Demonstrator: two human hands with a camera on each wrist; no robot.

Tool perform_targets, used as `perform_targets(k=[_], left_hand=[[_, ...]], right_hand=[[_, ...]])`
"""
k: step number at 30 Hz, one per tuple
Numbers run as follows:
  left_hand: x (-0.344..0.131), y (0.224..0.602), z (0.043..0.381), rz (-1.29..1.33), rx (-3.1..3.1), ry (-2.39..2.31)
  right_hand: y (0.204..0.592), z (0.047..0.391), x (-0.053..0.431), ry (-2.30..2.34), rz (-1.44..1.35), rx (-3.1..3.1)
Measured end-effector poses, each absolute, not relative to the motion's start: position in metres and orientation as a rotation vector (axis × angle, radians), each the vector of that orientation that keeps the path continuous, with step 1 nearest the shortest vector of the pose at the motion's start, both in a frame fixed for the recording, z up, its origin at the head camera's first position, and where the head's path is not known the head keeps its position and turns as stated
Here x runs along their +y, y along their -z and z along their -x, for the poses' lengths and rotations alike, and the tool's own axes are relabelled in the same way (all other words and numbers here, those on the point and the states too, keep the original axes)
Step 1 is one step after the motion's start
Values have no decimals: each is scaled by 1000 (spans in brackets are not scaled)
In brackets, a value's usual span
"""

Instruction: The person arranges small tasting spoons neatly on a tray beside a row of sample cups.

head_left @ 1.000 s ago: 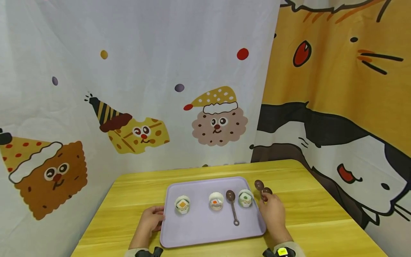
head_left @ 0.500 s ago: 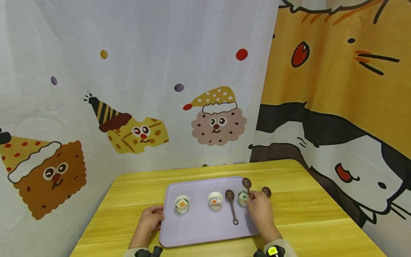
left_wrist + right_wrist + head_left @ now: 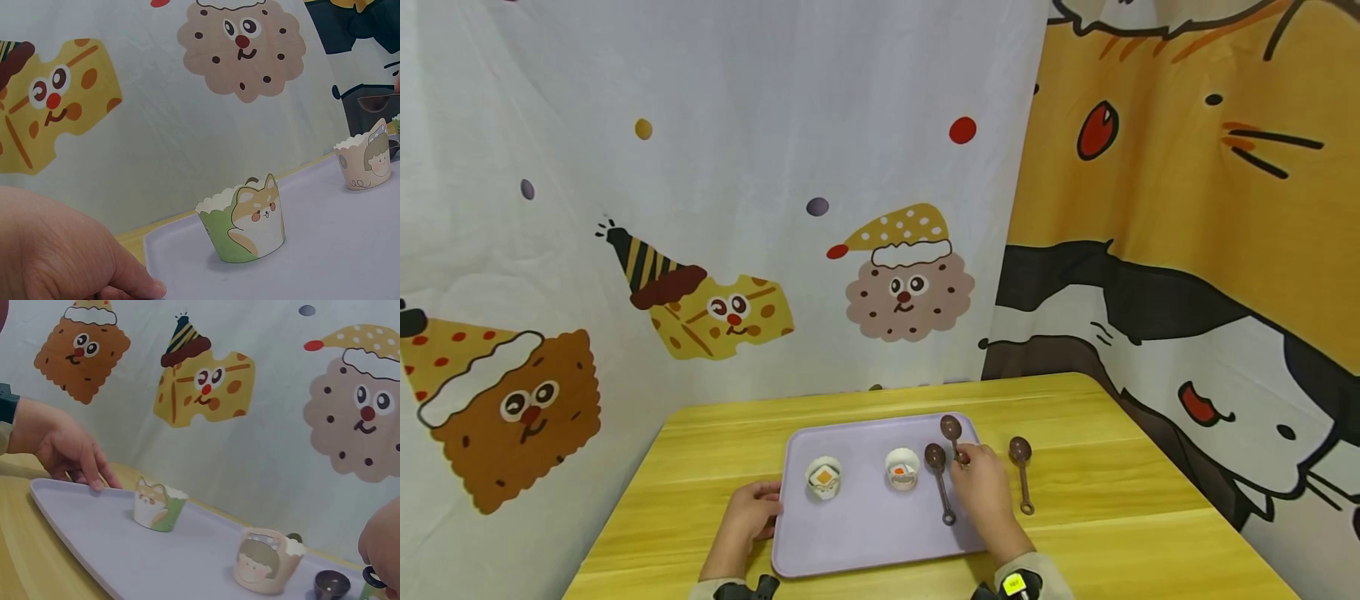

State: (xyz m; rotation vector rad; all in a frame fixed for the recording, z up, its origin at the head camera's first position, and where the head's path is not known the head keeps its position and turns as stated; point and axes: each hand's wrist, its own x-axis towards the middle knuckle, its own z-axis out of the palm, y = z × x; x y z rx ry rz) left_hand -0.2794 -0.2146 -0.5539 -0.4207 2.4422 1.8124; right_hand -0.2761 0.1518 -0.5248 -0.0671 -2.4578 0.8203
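Note:
My left hand (image 3: 754, 510) holds the left rim of a lilac tray (image 3: 857, 533), thumb on top. My right hand (image 3: 985, 492) pinches a brown spoon (image 3: 951, 428) by its handle, raised over the tray's right side, bowl pointing away; the handle's end ring shows in the right wrist view. A second brown spoon (image 3: 936, 457) lies on the tray just left of that hand. Two paper cups stand upright on the tray: a green dog-print cup (image 3: 259, 219) and a pink girl-print cup (image 3: 265, 559). A third, green cup (image 3: 369, 592) is mostly hidden by my right hand.
Another brown spoon (image 3: 1021, 452) lies on the yellow wood-grain table (image 3: 1112, 500), right of the tray. Behind the table hangs a cloth (image 3: 737, 125) printed with cartoon characters. Small coloured pieces lie inside the two visible cups.
My right hand has lifted a spoon from the table right of the tray and carried it left over the tray, now covering the green cup. My left hand has stayed at the rim.

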Motion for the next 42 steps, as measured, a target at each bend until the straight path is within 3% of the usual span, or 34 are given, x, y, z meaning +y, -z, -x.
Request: perform_targets(k=[42], left_hand=[[-212, 550, 278, 428, 2451, -1778]], right_hand=[[509, 274, 55, -866, -196, -2384]])
